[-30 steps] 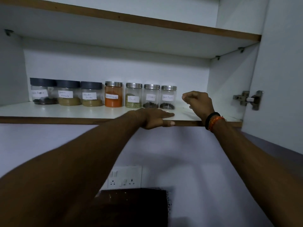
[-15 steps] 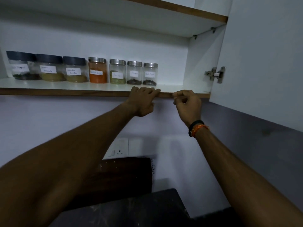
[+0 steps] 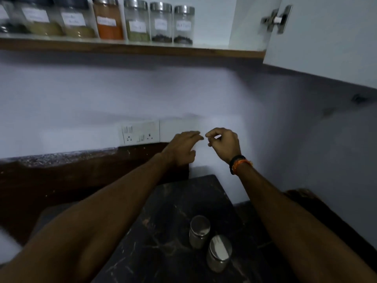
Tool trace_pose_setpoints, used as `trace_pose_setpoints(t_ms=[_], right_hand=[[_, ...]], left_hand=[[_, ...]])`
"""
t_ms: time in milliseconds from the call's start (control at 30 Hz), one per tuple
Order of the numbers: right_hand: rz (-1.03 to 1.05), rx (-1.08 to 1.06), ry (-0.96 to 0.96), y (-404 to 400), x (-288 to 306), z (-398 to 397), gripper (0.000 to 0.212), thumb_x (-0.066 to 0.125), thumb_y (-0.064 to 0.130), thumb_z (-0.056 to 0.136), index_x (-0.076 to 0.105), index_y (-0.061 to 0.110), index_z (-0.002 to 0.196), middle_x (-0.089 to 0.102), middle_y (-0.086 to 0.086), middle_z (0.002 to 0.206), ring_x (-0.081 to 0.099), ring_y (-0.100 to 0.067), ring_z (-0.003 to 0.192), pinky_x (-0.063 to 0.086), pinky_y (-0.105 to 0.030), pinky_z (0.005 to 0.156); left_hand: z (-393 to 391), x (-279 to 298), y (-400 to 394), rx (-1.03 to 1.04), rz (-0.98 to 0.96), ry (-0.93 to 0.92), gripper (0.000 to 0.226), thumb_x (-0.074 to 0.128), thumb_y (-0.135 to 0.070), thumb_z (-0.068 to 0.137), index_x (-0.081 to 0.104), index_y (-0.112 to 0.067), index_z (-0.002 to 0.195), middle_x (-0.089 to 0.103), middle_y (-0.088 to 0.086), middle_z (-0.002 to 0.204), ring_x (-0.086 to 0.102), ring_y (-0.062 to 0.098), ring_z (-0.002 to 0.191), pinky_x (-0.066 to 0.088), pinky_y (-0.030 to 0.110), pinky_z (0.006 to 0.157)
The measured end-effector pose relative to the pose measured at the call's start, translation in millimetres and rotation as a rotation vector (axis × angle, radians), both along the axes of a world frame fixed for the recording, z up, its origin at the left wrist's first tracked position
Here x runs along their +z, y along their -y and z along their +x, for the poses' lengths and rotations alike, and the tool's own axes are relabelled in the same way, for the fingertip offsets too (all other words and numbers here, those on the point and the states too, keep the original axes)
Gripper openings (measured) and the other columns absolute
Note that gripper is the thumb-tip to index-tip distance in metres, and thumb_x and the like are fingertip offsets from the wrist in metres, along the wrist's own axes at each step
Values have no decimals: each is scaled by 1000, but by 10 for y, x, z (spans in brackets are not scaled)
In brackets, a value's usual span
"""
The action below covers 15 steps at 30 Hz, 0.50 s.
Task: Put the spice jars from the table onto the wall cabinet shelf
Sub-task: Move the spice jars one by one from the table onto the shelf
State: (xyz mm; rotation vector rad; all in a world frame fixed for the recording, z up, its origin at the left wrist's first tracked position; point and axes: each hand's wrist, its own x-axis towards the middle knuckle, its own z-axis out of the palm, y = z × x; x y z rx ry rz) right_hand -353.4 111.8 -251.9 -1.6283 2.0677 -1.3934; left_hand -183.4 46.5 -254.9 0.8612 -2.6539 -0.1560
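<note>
Two glass spice jars with shiny metal lids stand on the dark table point(image 3: 167, 201): one jar point(image 3: 199, 231) and a nearer jar point(image 3: 219, 253) just right of it. Several labelled jars line the cabinet shelf point(image 3: 130, 49), the rightmost jar point(image 3: 183, 24) with dark contents. My left hand point(image 3: 182, 147) hangs in mid-air below the shelf with fingers stretched out, holding nothing. My right hand point(image 3: 223, 145) is beside it, fingers loosely curled and empty, fingertips almost meeting the left hand's.
The white cabinet door point(image 3: 326, 37) stands open at the upper right, its metal hinge point(image 3: 276, 19) showing. A wall socket plate point(image 3: 140, 132) sits behind my left hand. A dark ledge point(image 3: 61, 158) runs along the wall to the left.
Both hands have dropped from the shelf edge down toward the table. The view has tilted downward, bringing the two jars on the table into sight.
</note>
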Motion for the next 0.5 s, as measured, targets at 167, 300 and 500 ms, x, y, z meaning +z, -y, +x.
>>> trace_pose_setpoints(t_ms=[167, 300, 500], right_hand=[[178, 6, 2, -226, -651, 64, 16, 65, 7, 90, 77, 17, 94, 76, 0, 99, 71, -21, 89, 59, -39, 89], [374, 6, -38, -403, -1052, 119, 18, 61, 10, 92, 78, 14, 97, 75, -4, 103, 69, -23, 95, 56, -31, 88], [649, 54, -212, -651, -1563, 275, 18, 56, 16, 98, 71, 9, 107, 70, -10, 111, 65, -25, 107, 51, -36, 99]], left_hand=[[-10, -529, -216, -4, 215, 116, 60, 60, -16, 89, 43, -13, 146, 42, 12, 153, 38, 28, 141, 30, 47, 117], [46, -899, -382, 16, 408, 94, 51, 61, -14, 91, 49, -14, 141, 50, 12, 142, 48, 28, 130, 40, 38, 107], [198, -1435, -580, 100, 603, 118, 53, 61, -11, 91, 47, -15, 142, 49, 10, 144, 46, 26, 134, 37, 38, 110]])
